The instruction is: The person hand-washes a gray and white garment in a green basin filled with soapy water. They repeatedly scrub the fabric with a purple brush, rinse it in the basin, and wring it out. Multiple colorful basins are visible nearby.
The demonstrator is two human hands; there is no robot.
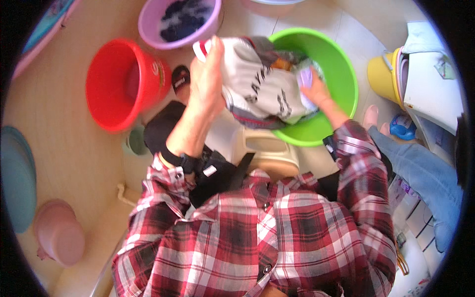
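Note:
A white garment (256, 74) with dark lettering and grey and red sides is stretched over a round green basin (347, 74). My left hand (207, 81) grips its upper left edge, raised outside the basin. My right hand (319, 91) holds a lilac object (306, 78) against the fabric at the basin's inner side. Blur keeps me from telling whether this is soap or a brush. More cloth lies within the basin, partly hidden by the garment.
A red bucket (111, 85) tilts at left; a purple basin (148, 29) with dark soaking cloth stands beyond. A beige plastic stool (265, 144) sits before my body. At right are a yellow bucket (380, 78), a white cabinet (434, 92) and another person's jeans-clad leg (419, 159).

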